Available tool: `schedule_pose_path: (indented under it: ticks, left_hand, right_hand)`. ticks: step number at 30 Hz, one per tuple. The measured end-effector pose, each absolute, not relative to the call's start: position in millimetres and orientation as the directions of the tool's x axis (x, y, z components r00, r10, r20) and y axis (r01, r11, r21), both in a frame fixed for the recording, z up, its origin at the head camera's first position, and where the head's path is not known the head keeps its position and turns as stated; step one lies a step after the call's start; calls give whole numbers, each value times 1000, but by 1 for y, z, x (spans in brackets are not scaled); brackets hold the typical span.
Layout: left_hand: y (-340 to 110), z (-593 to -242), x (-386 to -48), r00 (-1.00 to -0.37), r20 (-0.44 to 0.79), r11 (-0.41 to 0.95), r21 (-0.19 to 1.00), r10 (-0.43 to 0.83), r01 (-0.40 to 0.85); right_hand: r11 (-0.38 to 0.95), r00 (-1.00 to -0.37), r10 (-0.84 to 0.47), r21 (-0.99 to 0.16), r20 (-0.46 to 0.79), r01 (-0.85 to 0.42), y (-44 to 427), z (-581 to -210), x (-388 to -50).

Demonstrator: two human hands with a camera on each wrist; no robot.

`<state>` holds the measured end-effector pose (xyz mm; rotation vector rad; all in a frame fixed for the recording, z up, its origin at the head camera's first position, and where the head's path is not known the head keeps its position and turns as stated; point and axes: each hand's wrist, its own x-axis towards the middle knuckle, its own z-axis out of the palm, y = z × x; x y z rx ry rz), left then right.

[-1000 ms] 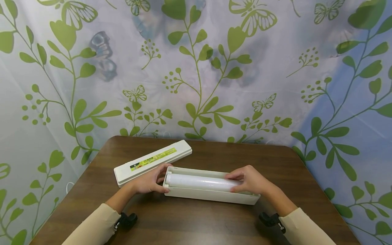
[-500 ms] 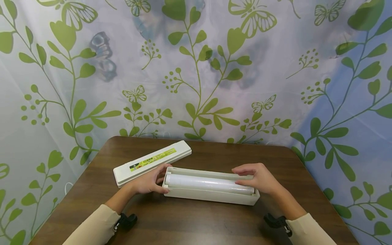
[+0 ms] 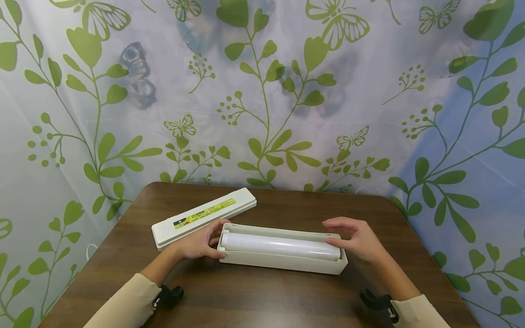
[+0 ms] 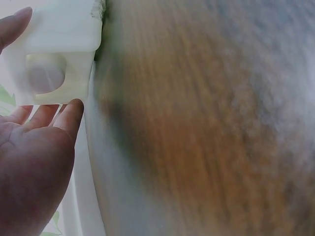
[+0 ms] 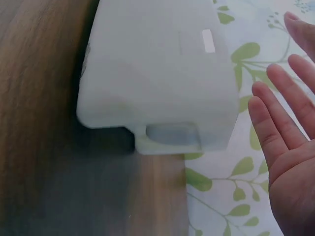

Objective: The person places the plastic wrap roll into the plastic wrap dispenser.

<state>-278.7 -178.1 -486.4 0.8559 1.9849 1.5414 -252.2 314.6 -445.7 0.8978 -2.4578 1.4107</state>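
A long white box (image 3: 283, 265) sits uncovered on the brown table. Inside it lies a shiny white roll of what looks like cling film (image 3: 280, 246). My left hand (image 3: 201, 241) grips the box's left end, thumb at the near side and fingers at the far side. The left wrist view also has this hand (image 4: 37, 162) at the box's end wall (image 4: 76, 73). Near the box's right end is my right hand (image 3: 356, 238), fingers spread and holding nothing. In the right wrist view, its straight fingers stand apart from the box (image 5: 157, 73).
A white lid (image 3: 242, 199) with a yellow-green label lies slanted behind the left hand. The wooden table (image 3: 254, 300) has rounded far corners. A curtain (image 3: 262, 114) patterned with green leaves and butterflies hangs behind it. Black straps sit on both wrists.
My right hand has let go of the roll and moved right, off the box's inside. The roll now rests fully in the box. The left hand has stayed in place.
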Motion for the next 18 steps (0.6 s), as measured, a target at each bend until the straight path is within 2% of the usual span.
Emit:
schedule_pose_path:
  ticks: [6,18]
  left_hand:
    - [-178,-487,-278,-686,5,167,969,728,183]
    - [-179,-489,-280,-687,-1,181,965,727,190]
  right_hand:
    - [338,-796,-347,-726,495,-599,322,-458,-247]
    - [278,-819,-249,-772,518,-572,330,-478,-238]
